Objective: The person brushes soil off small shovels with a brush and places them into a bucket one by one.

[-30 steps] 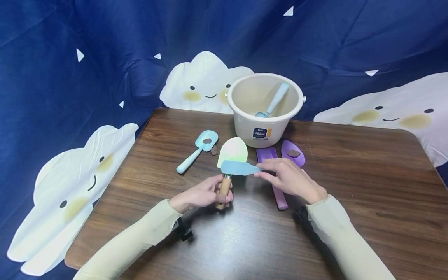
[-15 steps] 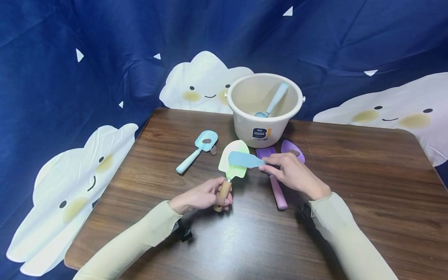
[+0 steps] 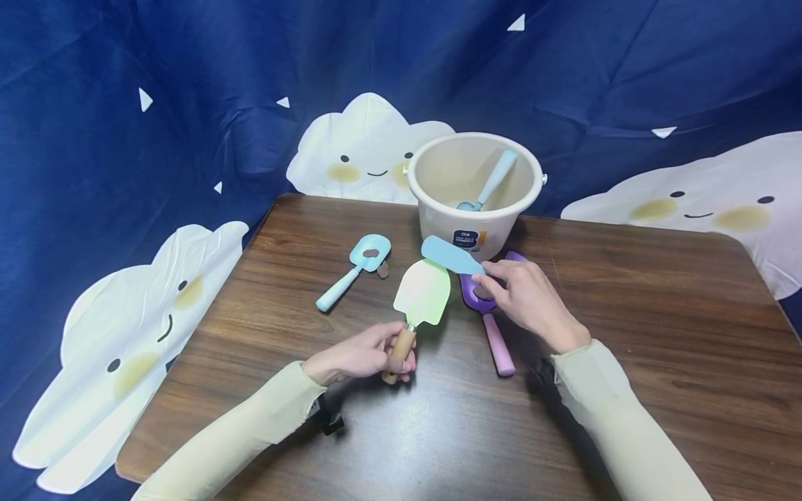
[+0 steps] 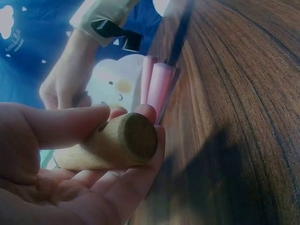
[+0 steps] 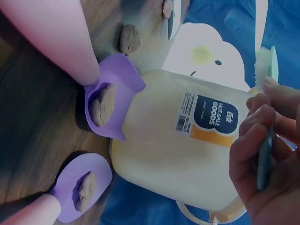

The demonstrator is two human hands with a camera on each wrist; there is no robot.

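Observation:
My left hand [image 3: 366, 353] grips the wooden handle [image 4: 108, 145] of a garden trowel with a pale green-white blade [image 3: 422, 292], raised off the table. Between thumb and fingers, my right hand [image 3: 532, 299] pinches the narrow end of a small light blue brush [image 3: 447, 255], with what look like short bristles in the right wrist view. The brush is by the blade's upper edge; contact cannot be told. Behind them stands an off-white bucket [image 3: 432, 216]. Below the right hand lies a purple shovel [image 3: 498, 344] with a pink handle, bearing a brown lump [image 5: 103, 105].
A light blue shovel [image 3: 338, 289] lies at left, with one brown lump [image 3: 371, 253] on it and another [image 3: 383, 270] beside it. A second purple shovel [image 5: 96, 164] with a lump is at right, mostly hidden in the head view. A blue-handled tool [image 3: 498, 177] leans inside the bucket.
My right hand has moved the brush from the trowel's neck up across the blade to its far edge, towards the bucket. The trowel has shifted slightly nearer and to the right.

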